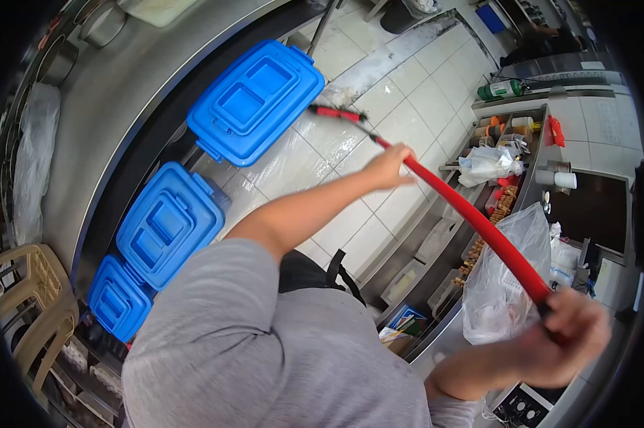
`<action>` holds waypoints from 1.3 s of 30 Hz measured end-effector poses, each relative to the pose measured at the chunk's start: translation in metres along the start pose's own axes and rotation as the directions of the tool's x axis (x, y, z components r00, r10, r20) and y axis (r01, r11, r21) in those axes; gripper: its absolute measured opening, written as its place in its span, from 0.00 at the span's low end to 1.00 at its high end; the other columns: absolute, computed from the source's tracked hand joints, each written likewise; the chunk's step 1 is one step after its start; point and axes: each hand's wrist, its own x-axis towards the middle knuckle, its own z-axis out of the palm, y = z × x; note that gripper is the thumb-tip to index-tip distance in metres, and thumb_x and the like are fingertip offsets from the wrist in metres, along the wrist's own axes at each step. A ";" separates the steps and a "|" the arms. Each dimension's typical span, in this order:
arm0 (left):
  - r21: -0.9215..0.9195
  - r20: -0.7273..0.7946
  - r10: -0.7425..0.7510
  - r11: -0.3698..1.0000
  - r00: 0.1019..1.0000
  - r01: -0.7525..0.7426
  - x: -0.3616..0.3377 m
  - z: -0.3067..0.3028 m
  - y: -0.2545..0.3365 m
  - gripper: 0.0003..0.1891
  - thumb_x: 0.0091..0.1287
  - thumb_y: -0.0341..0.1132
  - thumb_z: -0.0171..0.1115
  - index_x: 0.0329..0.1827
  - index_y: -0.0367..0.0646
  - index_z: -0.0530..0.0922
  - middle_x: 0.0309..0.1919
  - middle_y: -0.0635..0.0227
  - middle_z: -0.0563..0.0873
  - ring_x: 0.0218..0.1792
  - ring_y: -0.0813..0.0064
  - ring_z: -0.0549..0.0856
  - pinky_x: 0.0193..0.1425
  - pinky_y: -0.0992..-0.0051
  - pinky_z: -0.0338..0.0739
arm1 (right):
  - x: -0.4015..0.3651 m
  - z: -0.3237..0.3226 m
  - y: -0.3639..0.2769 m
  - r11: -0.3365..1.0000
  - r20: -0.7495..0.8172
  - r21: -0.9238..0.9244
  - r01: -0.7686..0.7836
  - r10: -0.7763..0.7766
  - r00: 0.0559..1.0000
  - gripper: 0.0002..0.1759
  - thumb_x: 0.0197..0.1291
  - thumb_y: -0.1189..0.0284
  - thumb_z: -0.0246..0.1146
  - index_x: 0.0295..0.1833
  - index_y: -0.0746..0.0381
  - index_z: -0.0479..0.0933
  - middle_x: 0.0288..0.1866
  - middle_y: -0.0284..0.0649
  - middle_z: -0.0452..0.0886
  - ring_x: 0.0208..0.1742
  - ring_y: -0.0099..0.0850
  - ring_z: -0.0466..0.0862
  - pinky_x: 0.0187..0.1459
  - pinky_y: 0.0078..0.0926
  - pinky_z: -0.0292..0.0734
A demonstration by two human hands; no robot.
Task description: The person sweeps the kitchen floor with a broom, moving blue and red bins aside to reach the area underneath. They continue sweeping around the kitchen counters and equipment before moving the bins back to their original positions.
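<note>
A floor brush with a long red handle (468, 212) runs slantwise across the view. Its red head with dark bristles (338, 113) is on the wet tiled floor (336, 146), beside the largest blue lidded bin (283, 93). Partway down the handle, near the head, my left hand (389, 168) is closed around it. My right hand (568, 335), blurred by motion, grips the black upper end of the handle. That hand is close to a clear plastic bag (504, 285) on the right-hand counter.
Two more blue bins, a middle one (169, 225) and a smaller one (119, 299), line the steel counter (133, 85) on the left. Beige plastic chairs (40, 285) stand lower left. On the right, a steel counter holds containers, skewered food (504, 203) and a white bag (487, 165).
</note>
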 end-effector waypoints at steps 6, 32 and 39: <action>-0.085 0.174 -0.345 0.928 0.922 0.363 -0.140 -0.009 -0.077 0.25 0.60 0.44 0.65 0.58 0.43 0.72 0.55 0.56 0.77 0.58 0.59 0.76 0.60 0.67 0.71 | 0.093 -0.054 0.041 0.915 0.296 0.288 -0.281 0.194 0.935 0.13 0.64 0.72 0.48 0.25 0.59 0.60 0.24 0.33 0.57 0.26 0.24 0.58 0.33 0.25 0.56; 0.844 -0.053 -0.993 -0.102 0.107 -0.526 -0.426 -0.036 -0.252 0.21 0.70 0.44 0.43 0.63 0.53 0.73 0.62 0.72 0.74 0.65 0.67 0.68 0.65 0.46 0.50 | 0.153 0.078 0.117 0.919 0.186 0.374 0.122 -0.203 0.961 0.11 0.57 0.77 0.59 0.25 0.59 0.67 0.17 0.30 0.61 0.14 0.22 0.59 0.15 0.17 0.52; 0.516 -0.455 -0.861 -0.045 -0.229 -0.855 -0.526 0.148 -0.210 0.20 0.64 0.49 0.50 0.53 0.49 0.72 0.62 0.68 0.72 0.65 0.65 0.64 0.64 0.47 0.45 | 0.160 0.076 0.123 0.860 0.128 0.497 0.115 -0.204 0.971 0.06 0.53 0.77 0.60 0.27 0.62 0.69 0.18 0.33 0.62 0.17 0.25 0.62 0.19 0.21 0.56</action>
